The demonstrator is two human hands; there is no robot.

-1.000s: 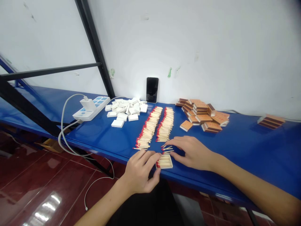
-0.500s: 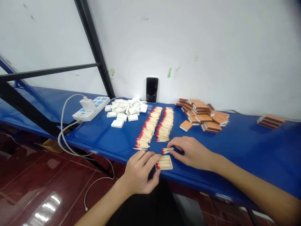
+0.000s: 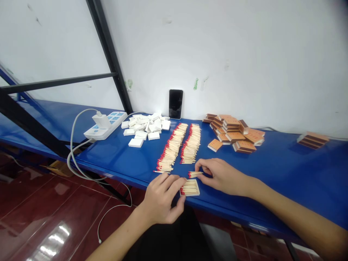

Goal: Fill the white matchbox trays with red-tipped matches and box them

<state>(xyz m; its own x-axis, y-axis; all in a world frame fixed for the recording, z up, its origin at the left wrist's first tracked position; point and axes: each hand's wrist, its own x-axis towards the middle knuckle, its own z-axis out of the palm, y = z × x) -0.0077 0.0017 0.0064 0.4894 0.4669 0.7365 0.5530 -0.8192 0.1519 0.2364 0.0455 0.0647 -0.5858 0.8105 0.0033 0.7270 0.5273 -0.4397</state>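
Observation:
At the front edge of the blue table, my left hand [image 3: 164, 197] grips the left end of a small white matchbox tray [image 3: 198, 189] between thumb and fingers. Red-headed matches [image 3: 190, 186] lie in that tray, their heads to the left, partly under my fingertips. My right hand [image 3: 221, 177] pinches a small bunch of matches [image 3: 194, 174] by the plain ends, just behind the tray. Two long rows of loose matches lie farther back, a left row [image 3: 172, 146] and a shorter right row [image 3: 191, 143].
White matchbox trays [image 3: 146, 125] are heaped at back left beside a power strip [image 3: 106, 125] with cables. A phone [image 3: 175, 104] leans on the wall. Orange matchbox sleeves [image 3: 233, 132] are piled at back right, with several more sleeves [image 3: 314, 139] farther right.
My right hand has shifted slightly to the right with the bunch of matches. My left hand and the tray have stayed in place.

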